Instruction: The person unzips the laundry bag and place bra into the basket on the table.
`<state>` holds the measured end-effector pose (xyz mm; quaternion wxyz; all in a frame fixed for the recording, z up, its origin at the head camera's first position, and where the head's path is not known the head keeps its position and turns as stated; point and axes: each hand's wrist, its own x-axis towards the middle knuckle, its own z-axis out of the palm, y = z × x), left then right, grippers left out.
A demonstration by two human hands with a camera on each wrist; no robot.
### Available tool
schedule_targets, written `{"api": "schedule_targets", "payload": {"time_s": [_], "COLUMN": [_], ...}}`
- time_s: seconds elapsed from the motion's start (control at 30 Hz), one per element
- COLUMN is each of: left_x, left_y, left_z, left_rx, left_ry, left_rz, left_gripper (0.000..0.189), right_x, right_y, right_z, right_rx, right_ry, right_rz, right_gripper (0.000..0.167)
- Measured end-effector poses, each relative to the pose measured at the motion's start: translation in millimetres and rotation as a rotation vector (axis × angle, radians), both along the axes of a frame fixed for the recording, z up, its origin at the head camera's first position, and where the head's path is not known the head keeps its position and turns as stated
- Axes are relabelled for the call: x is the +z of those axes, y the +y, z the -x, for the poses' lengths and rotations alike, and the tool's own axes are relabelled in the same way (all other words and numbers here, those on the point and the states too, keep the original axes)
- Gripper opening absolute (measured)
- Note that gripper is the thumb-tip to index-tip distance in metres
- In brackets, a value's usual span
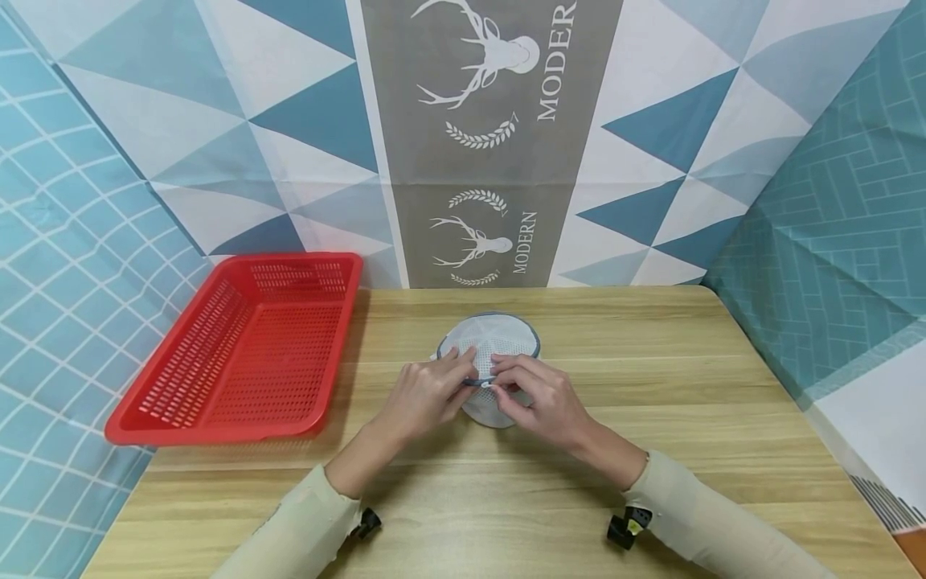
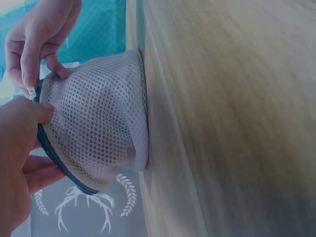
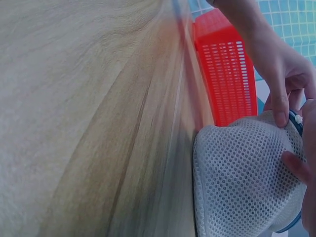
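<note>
A round white mesh laundry bag [image 1: 495,331] with a dark blue zipper edge stands on the table in front of me. My left hand [image 1: 432,389] pinches the near part of its rim, thumb on the mesh side in the left wrist view. Close beside it, my right hand [image 1: 541,400] pinches the rim at the small white zipper pull [image 1: 486,384]. Seen from the left wrist, the bag's mesh body [image 2: 98,111] bulges between the rim and the tabletop. From the right wrist, my left thumb presses the mesh [image 3: 242,168] just below the zipper.
A red plastic basket [image 1: 217,436] with slotted walls stands at the left of the wooden table [image 1: 651,386]. Behind the table rises a patterned wall covering [image 1: 477,169] with deer heads and triangles. Blue tiled-print sheets [image 1: 65,265] hang along the sides.
</note>
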<state>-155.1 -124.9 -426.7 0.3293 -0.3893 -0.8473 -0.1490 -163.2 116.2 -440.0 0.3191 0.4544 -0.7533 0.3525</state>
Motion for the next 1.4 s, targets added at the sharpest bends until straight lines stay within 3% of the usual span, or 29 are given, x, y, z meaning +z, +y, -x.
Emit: {"api": "schedule_targets", "payload": {"time_s": [0.47,0.93,1.4], "left_x": [-0.4,1.3,0.0], "left_y": [-3.9,0.9,-1.1], "left_z": [0.7,2.3,1.2], "left_rx": [-0.010,0.012,0.016], "left_ry": [-0.024,0.025,-0.014], "left_rz": [0.009,-0.012,0.011], "left_gripper": [0.030,0.031,0.034], "right_x": [1.0,0.4,-0.1], "right_y": [-0.5,-0.7,-1.8], "right_z": [1.0,-0.7,0.8], "right_rx": [0.010,-0.010,0.003], "right_ry": [-0.012,-0.012,-0.003], "right_rz": [0.020,0.018,0.021], "right_gripper": [0.006,0.004,0.009]}}
